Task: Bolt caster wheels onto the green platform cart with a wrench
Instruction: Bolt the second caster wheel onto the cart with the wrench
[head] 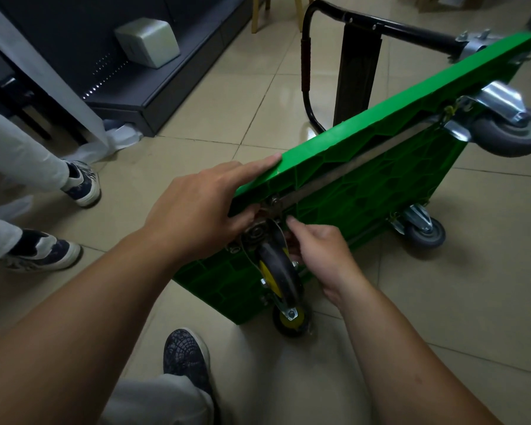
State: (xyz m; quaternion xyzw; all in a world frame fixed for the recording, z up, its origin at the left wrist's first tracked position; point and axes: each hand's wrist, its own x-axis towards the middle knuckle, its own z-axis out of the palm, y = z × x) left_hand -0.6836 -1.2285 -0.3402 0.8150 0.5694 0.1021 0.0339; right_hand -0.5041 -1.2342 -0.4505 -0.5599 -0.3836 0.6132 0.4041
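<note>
The green platform cart (380, 167) stands tilted on its side edge on the tiled floor, ribbed underside toward me. My left hand (196, 204) holds its near upper corner, fingers over the edge and thumb underneath. A black caster wheel with a yellow hub (278, 271) sits at that near corner on a metal bracket. My right hand (316, 243) is beside the wheel, its fingers curled in at the bracket; what they pinch is hidden. Another yellow-hubbed caster (290, 322) touches the floor below. No wrench is visible.
Two grey casters (512, 133) (426, 231) are on the cart's far end, and the black folded handle (307, 69) lies beyond. A dark shelf unit (154, 87) stands at left. Another person's shoes (83, 182) are at left; my shoe (184, 354) is below.
</note>
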